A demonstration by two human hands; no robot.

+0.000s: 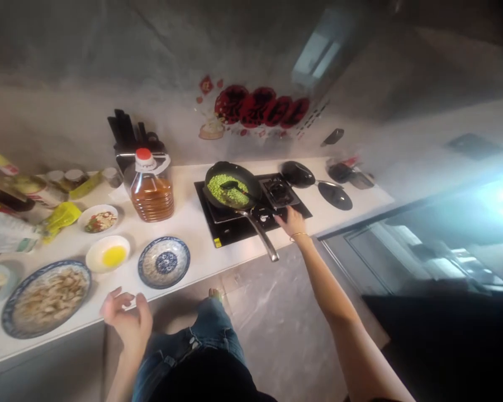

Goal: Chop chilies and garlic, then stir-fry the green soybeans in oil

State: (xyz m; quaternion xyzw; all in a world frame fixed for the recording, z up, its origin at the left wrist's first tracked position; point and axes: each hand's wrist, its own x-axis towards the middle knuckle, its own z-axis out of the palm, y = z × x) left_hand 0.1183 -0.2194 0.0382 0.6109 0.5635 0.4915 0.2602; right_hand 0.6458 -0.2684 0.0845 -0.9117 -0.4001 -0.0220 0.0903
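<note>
My right hand (294, 222) reaches to the front of the black gas hob (230, 230), its thumb and fingers closed around a control knob that they mostly cover. A second stove knob (265, 218) shows just left of the fingertips. On the left burner sits a black wok (222, 167) holding green peas (218, 184) and a dark spatula (230, 185); its metal handle (263, 237) points toward me. My left hand (128, 317) hovers at the counter's front edge, empty, fingers loosely bent and apart. Closest to it are a blue-patterned plate (164, 262) and an oval platter of pale sliced food (50, 298).
Behind the plate stands a large oil jug (151, 192). Left of it are a bowl of beaten egg (108, 254), a bowl of chopped ingredients (100, 219) and several bottles and jars. A knife block (128, 134) is against the wall. A dark lid (334, 195) lies right of the hob.
</note>
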